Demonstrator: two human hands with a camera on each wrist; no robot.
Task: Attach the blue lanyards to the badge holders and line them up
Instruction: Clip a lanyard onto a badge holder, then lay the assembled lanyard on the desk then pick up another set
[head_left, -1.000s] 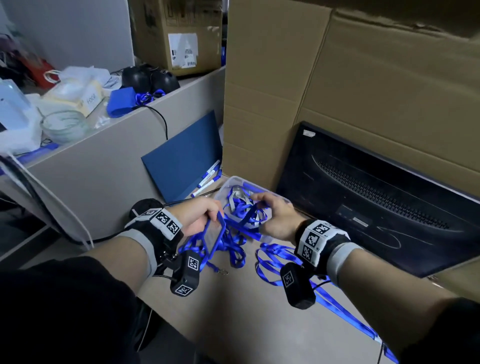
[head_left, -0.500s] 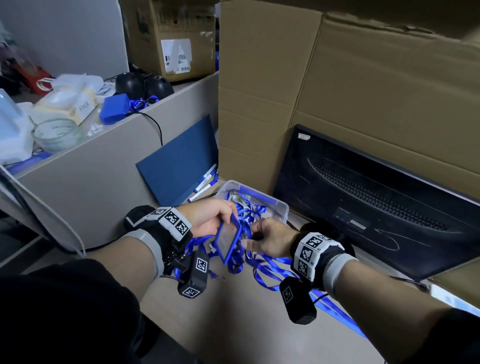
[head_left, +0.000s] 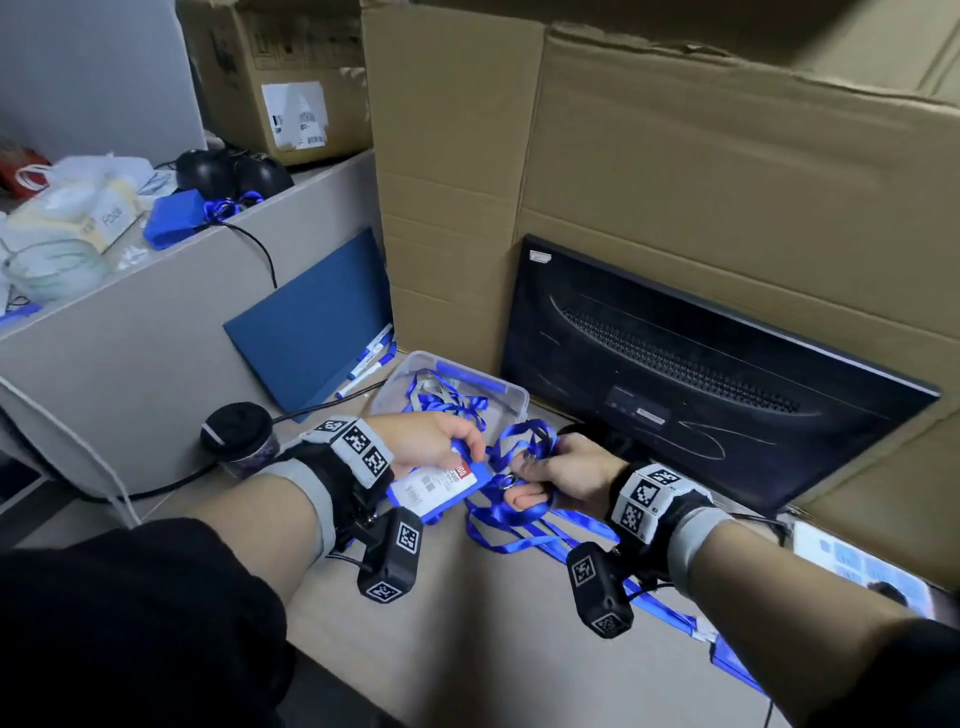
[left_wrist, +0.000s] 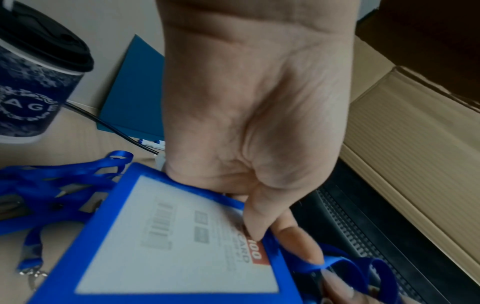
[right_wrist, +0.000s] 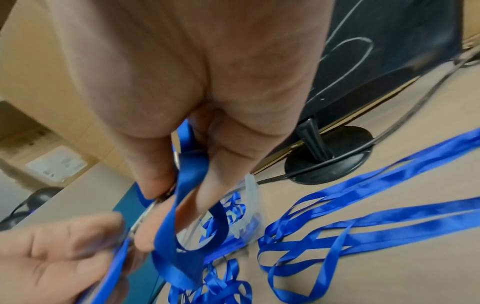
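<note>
My left hand (head_left: 457, 441) pinches the top edge of a blue-framed badge holder (head_left: 441, 486) with a white card inside; the left wrist view shows the holder (left_wrist: 166, 242) tilted under my thumb. My right hand (head_left: 540, 478) grips a blue lanyard (head_left: 511, 512) near its metal clip, which sits right at the holder's top corner. In the right wrist view my fingers (right_wrist: 166, 164) curl round the lanyard ribbon (right_wrist: 187, 205) and its clip. Whether the clip is hooked in is hidden. More blue lanyards (head_left: 545, 535) trail over the desk.
A clear plastic bin (head_left: 498, 395) with lanyards stands behind my hands. A monitor (head_left: 701, 374) leans against big cardboard boxes (head_left: 675, 171) on the right. A black-lidded coffee cup (head_left: 236, 434), a blue folder (head_left: 317, 322) and markers sit at the left.
My right hand left the bin with a lanyard and came to the badge holder. My left hand turned the holder from edge-on to card side up.
</note>
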